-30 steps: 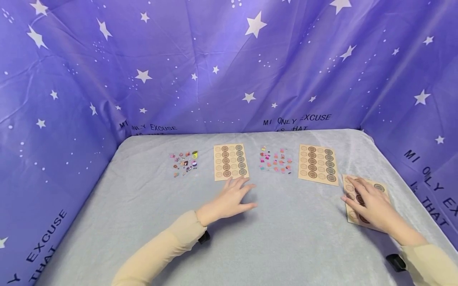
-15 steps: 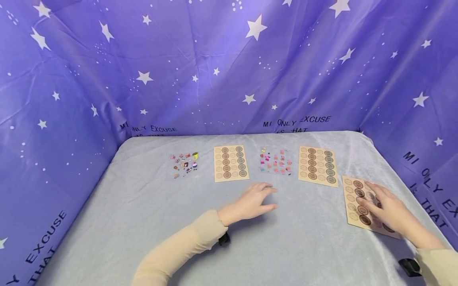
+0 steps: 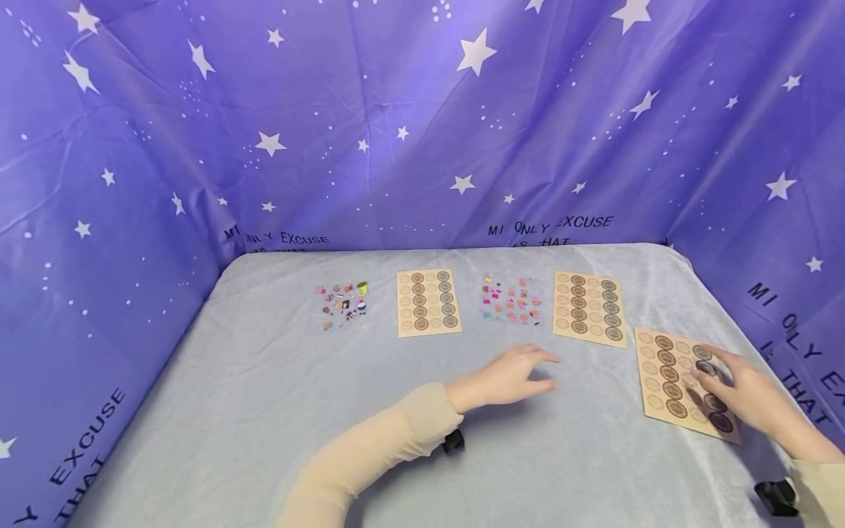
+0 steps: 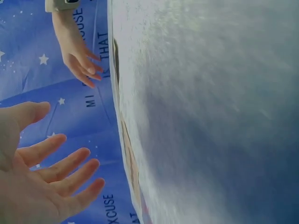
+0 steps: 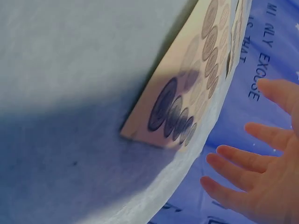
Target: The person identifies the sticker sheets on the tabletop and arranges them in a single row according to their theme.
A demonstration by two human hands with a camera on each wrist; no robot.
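Note:
My left hand hovers over the middle of the table with its fingers spread and nothing in them; its bare palm shows in the left wrist view. At the right, my right hand hangs over the right edge of a tan sheet of round seal stickers, its thumb and fingers apart. That sheet lies flat, with the hand's shadow on it in the right wrist view. A second tan seal sticker sheet lies just behind it to the left, between the two hands.
Farther back in a row lie a clear sheet of small colourful stickers, another tan seal sheet and a second clear sticker sheet. A grey cloth covers the table. Purple star-printed curtains stand around its back and sides.
My left hand has moved right, away from the left tan sheet. The right hand has drawn back to the right across the nearest tan sheet, uncovering more of its seals.

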